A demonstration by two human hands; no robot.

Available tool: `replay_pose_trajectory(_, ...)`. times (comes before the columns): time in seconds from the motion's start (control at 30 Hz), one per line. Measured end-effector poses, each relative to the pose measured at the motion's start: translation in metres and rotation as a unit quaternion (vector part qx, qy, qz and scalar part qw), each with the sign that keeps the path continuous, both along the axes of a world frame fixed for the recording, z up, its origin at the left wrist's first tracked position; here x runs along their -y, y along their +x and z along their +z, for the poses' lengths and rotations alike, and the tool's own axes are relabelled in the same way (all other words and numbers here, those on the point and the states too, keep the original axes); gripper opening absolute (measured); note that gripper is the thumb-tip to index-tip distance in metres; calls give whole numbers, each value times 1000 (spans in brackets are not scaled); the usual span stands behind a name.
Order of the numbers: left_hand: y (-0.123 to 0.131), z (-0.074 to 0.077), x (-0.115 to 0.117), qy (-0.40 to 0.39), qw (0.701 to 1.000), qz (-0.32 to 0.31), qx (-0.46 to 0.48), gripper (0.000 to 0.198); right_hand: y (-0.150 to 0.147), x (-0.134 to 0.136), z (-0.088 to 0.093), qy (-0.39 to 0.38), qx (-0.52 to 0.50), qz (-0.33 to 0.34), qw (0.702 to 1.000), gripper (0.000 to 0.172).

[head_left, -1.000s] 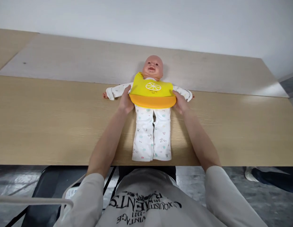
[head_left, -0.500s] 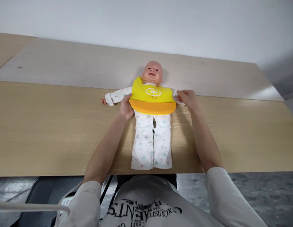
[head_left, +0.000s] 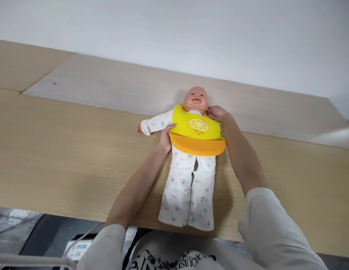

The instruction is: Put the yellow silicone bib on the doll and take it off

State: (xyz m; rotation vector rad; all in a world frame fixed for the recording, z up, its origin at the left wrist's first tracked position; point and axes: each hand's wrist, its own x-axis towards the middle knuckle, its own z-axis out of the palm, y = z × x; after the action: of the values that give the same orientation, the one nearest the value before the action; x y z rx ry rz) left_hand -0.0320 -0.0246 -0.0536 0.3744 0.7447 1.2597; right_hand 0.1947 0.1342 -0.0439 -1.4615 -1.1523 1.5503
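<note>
A baby doll [head_left: 197, 98] lies on its back, dressed in a white printed outfit [head_left: 177, 195]. Over its chest is a yellow bib [head_left: 181, 122] with a lemon-slice print and an orange catch pocket [head_left: 197, 144] along the bottom. My left hand [head_left: 166, 138] grips the doll's side, thumb up against the bib's edge and the other fingers mostly hidden. At the side of the doll's neck, my right hand [head_left: 216, 112] has its fingers closed at the bib's upper corner. The doll's arm on that side is mostly covered by my wrist.
Beneath the doll is a wooden table [head_left: 78, 150], with a paler panel [head_left: 121, 86] along its back against a white wall [head_left: 174, 33]. Below the front edge at left are a dark chair [head_left: 45, 240] and a pale cable [head_left: 28, 258].
My right hand has moved from the doll's sleeve up to its neck. My left hand stays at the doll's side. The camera view has shifted and tilted.
</note>
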Motion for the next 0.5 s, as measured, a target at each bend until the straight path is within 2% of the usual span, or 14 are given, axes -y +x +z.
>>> replay_pose_trajectory(0.13,-1,-2,0,-11,1000,-14,12,46,-9,-11,1,-19,43,55,997,18)
replay_pose_trajectory(0.27,-4,-4,1,-14,999,-27,25,50,-19,-13,3,28,58,65,996,8)
replay_pose_trajectory(0.37,-6,-6,2,-3,999,-30,31,48,-24,-12,4,33,24,74,996,19)
replay_pose_trajectory(0.5,-7,-7,3,-5,999,-49,22,46,-32,-10,10,1,-20,110,994,11)
